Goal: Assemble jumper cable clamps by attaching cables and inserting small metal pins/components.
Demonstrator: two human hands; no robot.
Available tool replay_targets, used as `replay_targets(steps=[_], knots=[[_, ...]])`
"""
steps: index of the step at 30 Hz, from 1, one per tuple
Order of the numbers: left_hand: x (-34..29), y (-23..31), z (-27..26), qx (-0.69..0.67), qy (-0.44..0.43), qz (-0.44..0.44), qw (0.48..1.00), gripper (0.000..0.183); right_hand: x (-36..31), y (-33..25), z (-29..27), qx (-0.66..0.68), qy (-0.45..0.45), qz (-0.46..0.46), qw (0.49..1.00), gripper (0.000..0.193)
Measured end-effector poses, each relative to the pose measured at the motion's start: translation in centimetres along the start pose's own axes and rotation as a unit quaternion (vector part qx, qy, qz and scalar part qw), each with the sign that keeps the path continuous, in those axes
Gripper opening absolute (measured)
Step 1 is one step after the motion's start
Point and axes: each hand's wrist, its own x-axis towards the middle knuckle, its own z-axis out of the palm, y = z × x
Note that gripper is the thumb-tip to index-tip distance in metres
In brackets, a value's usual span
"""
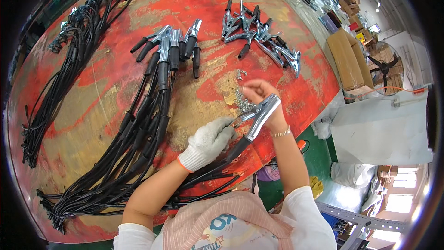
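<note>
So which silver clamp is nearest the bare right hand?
The silver clamp in the gloved left hand, overlapping the right hand in view; the other clamps lie farther off on the table.

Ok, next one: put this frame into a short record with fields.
Left hand: gloved in white, gripping a silver clamp
Right hand: bare, near small metal hardware; grip unclear
Surface: worn red-and-tan table
Table centre: black cables, clamps at their upper end
Table left: another cable bundle
Table upper right: loose clamps
Beyond table: cardboard box, fan
</note>
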Motion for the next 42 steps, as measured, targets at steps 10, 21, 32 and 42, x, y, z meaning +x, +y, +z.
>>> replay_targets(steps=[10, 21, 32, 42], knots=[[-0.5, 2.5, 0.0, 0.040, -0.040, -0.040, 0.998, 0.027, -8.8, 4.3, 1.7, 0.311, 0.004, 0.067, 0.948, 0.020], [-0.2, 2.5, 0.7, 0.356, 0.008, 0.161, 0.920, 0.032, -10.3, 5.7, 0.2, 0.344, 0.006, 0.081, 0.935, 0.022], [1.2, 1.4, -1.0, -0.284, 0.069, -0.134, 0.947, 0.042, -7.2, 4.6, -0.3, -0.342, 0.092, -0.169, 0.920, 0.015], [1.4, 0.4, -0.7, -0.300, 0.062, -0.140, 0.942, 0.038, -7.0, 5.2, -0.1, -0.348, 0.108, -0.196, 0.910, 0.011]])
